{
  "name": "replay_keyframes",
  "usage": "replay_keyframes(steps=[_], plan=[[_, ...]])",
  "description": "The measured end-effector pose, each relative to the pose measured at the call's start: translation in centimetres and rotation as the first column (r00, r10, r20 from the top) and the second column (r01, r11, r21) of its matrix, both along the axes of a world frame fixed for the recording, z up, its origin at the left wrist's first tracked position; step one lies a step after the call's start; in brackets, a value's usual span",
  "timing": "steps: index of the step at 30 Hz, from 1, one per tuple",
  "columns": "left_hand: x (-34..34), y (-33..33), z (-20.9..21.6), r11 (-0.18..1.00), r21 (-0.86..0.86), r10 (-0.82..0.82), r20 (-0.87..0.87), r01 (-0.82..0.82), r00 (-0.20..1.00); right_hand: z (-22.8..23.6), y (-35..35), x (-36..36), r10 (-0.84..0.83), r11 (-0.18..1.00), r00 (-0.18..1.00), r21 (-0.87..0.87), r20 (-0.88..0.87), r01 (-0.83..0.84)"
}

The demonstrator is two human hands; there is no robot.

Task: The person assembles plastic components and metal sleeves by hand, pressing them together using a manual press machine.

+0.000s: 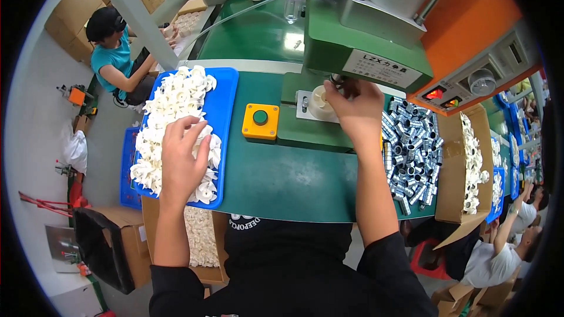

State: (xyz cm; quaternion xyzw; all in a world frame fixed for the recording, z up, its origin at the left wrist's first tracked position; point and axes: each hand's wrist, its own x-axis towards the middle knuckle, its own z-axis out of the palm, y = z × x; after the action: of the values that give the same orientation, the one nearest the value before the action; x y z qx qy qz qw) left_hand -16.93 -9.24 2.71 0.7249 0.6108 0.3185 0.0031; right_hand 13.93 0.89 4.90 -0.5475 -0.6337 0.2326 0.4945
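Observation:
My left hand (183,155) is over a blue tray (230,91) heaped with small white plastic parts (179,91); its fingers are spread and curved down among them, with no part visibly gripped. My right hand (358,108) reaches under the head of a green press (329,53). Its thumb and fingers close at a white round holder (320,105) on the press's metal plate; what they hold is mostly hidden, with a dark metallic bit showing. To the right of that wrist lies a pile of short shiny metal sleeves (414,152).
A yellow box with a green push button (259,118) stands between tray and press. An orange control box (470,35) overhangs the right side, near a cardboard box (455,161) holding white parts. Another carton of white pieces (201,238) is below the table edge. Other people sit at left and right.

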Motion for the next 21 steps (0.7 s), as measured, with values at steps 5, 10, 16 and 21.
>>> replay_keyframes(steps=[5,10,16,21], plan=[[2.5,0.6,-0.4,0.993,0.012,-0.115,-0.02,0.115,0.993,-0.1,-0.5,0.6,-0.023,0.998,0.999,0.053,-0.025,0.024],[5.4,1.5,-1.1,0.969,0.024,-0.245,-0.038,0.246,0.969,-0.7,-2.1,1.5,-0.044,0.997,0.993,0.053,-0.109,0.05],[7.1,0.6,-1.5,0.984,-0.006,-0.179,-0.103,0.18,0.978,-6.3,-10.5,5.2,0.042,0.985,0.951,0.144,0.308,-0.09],[7.7,1.4,-2.0,0.965,0.014,-0.256,-0.129,0.26,0.958,-8.0,-13.1,5.6,0.119,0.991,0.892,0.011,0.436,-0.137]])
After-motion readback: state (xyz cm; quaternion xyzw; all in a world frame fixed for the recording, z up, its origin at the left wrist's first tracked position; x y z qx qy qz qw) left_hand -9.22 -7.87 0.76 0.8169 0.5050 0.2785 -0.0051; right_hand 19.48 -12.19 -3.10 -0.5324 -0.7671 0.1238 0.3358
